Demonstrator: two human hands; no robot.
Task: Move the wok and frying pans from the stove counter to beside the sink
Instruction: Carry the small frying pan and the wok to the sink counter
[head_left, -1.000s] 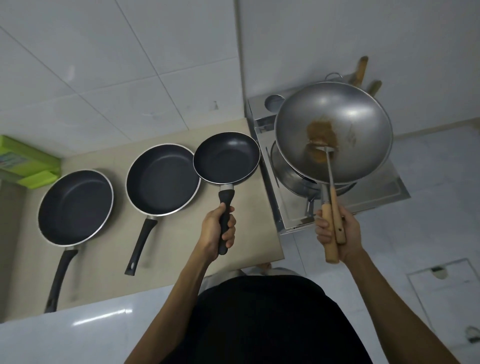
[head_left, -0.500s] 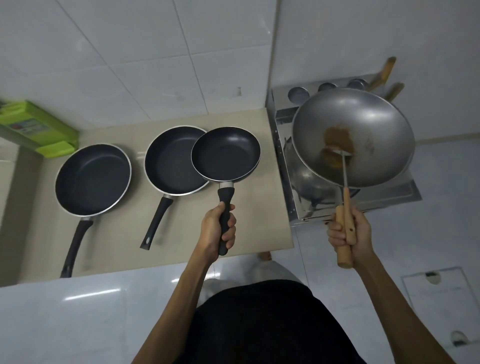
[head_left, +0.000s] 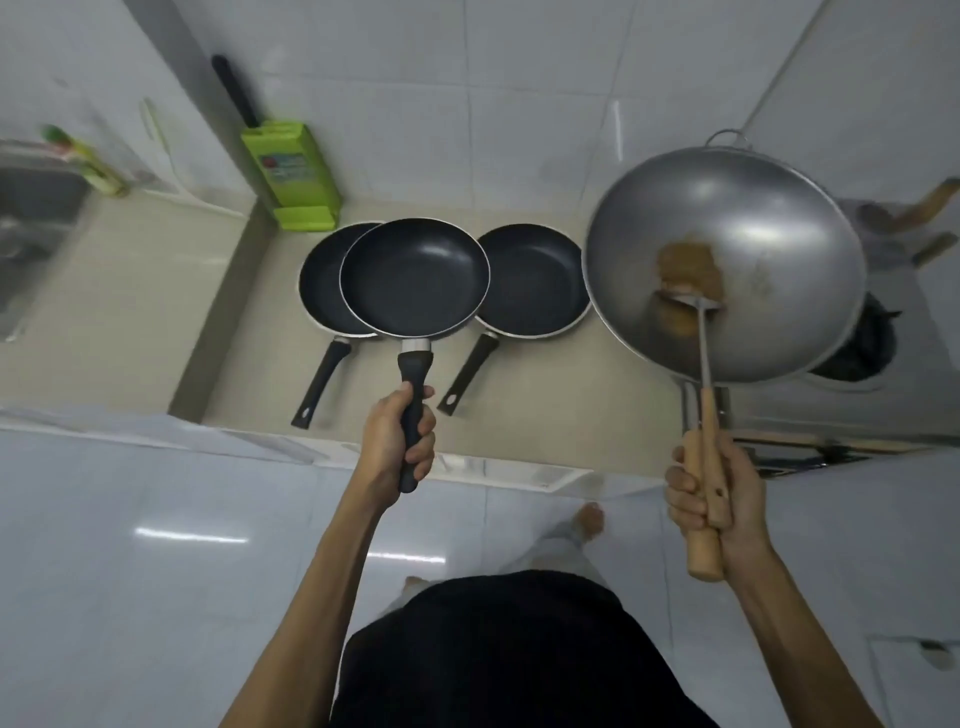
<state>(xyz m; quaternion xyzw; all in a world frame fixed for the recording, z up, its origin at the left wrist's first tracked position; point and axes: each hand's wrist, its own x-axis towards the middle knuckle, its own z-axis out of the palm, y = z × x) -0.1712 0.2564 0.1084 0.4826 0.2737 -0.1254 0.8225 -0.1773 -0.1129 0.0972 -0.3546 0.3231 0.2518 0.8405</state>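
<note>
Two pans are in the air at once: our left hand (head_left: 400, 447) is wrapped tight around the black handle of the small frying pan (head_left: 414, 278), and our right hand (head_left: 714, 501) is clenched on the wooden handle of the wok (head_left: 724, 262) together with the wooden grip of a metal spatula (head_left: 702, 332) whose blade lies in the bowl. We carry the small pan level above the table (head_left: 519, 415), where it overlaps our view of the left frying pan (head_left: 321, 288); the right frying pan (head_left: 532, 280) lies beside that one, both handles pointing toward us. The wok hangs over the gap between the table and the stove (head_left: 857, 343), with a brown patch (head_left: 691, 265) of residue around the spatula blade.

We judge this to be the carry toward the sink (head_left: 36, 223), which sits blurred at the far left past a step in the table. To do it well, we should keep the wok's rim flat so the spatula does not slide out, squeeze both wooden handles as one, and lift the small pan clear of the green knife block (head_left: 291, 174) on the way. We should set the heavier wok down first, and leave room beside the sink for the two pans not yet moved.
</note>
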